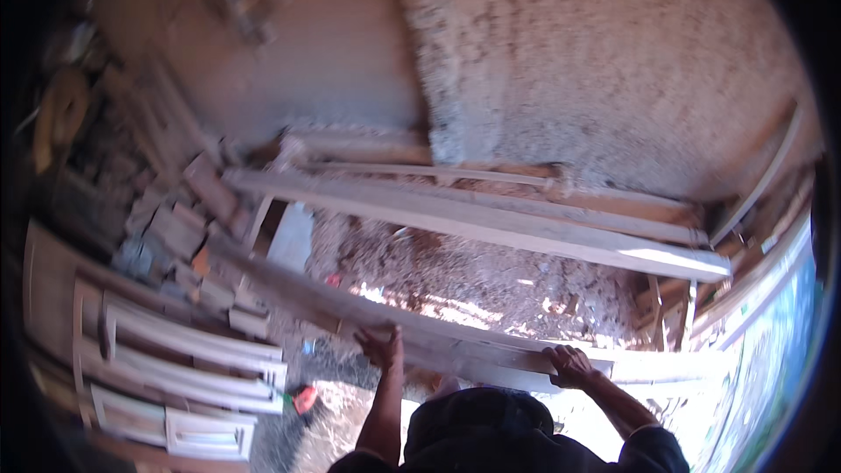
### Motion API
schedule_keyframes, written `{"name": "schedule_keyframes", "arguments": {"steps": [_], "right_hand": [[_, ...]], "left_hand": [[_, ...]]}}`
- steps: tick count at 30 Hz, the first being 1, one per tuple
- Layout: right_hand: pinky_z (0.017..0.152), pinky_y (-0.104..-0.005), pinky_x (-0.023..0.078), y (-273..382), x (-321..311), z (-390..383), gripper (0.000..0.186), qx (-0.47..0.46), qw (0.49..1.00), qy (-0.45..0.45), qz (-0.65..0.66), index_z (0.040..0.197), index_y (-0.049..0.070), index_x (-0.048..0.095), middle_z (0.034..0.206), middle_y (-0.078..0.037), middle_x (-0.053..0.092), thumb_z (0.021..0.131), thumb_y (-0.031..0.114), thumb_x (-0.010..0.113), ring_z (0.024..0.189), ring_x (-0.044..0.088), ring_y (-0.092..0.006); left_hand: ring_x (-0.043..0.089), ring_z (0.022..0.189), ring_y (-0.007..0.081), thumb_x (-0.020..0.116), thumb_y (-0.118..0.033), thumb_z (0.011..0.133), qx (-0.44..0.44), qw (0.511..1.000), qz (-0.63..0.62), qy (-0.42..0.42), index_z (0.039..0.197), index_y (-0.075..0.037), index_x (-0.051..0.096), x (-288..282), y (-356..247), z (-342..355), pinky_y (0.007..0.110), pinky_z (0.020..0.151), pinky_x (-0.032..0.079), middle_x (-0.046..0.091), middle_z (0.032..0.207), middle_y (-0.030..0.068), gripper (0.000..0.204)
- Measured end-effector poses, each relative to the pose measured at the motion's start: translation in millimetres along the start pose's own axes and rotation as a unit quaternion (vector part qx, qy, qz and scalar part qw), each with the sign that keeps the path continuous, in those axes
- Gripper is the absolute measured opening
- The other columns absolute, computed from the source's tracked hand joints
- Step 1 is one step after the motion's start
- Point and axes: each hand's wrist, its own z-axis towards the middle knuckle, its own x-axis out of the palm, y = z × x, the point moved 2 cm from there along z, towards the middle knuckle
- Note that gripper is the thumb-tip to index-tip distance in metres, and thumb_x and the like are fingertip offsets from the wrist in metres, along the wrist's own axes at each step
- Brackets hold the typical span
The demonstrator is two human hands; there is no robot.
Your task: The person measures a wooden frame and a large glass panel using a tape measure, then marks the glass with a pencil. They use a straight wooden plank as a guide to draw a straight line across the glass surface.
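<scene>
A long wooden plank [469, 340] runs crosswise in front of my body, from the woodpile at the left toward the bright right side. My right hand [571, 366] is closed over its near edge, fingers bent across the top. Farther left, my left hand [381, 349] is at the plank's near side, its fingers spread and its thumb raised; whether it bears any of the plank's weight cannot be seen. Beyond the plank lies a thick pale beam [491, 221], apart from both hands and resting on thin wooden legs [689, 315] at its right end.
Stacked wood offcuts [175, 232] crowd the left. Pale panelled frames [193, 355] lie at lower left, near a small red and green object [304, 399]. Wood shavings [420, 276] cover the ground between plank and beam. A rough wall [604, 52] rises behind; sunlight glares at right.
</scene>
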Motion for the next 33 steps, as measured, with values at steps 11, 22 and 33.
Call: {"name": "schedule_keyframes", "arguments": {"steps": [11,22,33], "right_hand": [[0.072,-0.0423,0.049,9,37,42,0.047,-0.009,0.974,-0.162,-0.155,0.114,0.011,0.056,0.099,-0.007,0.053,0.071,0.023,0.071,0.094,0.056,-0.0259],[0.082,-0.0451,0.054,20,52,49,0.04,0.011,0.978,-0.13,-0.163,0.106,0.007,0.065,0.11,-0.011,0.057,0.073,0.027,0.073,0.104,0.058,-0.0306],[0.073,-0.0409,0.052,43,38,54,0.036,-0.018,0.945,-0.214,-0.245,0.104,0.009,0.065,0.105,-0.009,0.057,0.079,0.034,0.071,0.101,0.057,-0.0252]], "left_hand": [[0.055,0.127,0.038,0.078,-0.059,0.077,0.422,0.898,-0.106,0.057,0.148,-0.002,0.041,69,-115,-39,0.051,0.103,0.048,0.045,0.15,0.0229,0.099],[0.055,0.127,0.0369,0.078,-0.059,0.077,0.402,0.869,-0.136,0.255,0.148,-0.002,0.042,78,-173,-119,0.05,0.103,0.048,0.047,0.149,0.0213,0.097],[0.055,0.127,0.0358,0.078,-0.059,0.078,0.276,0.842,-0.228,0.403,0.147,-0.003,0.042,80,-181,-153,0.049,0.103,0.048,0.049,0.147,0.0197,0.096]]}}
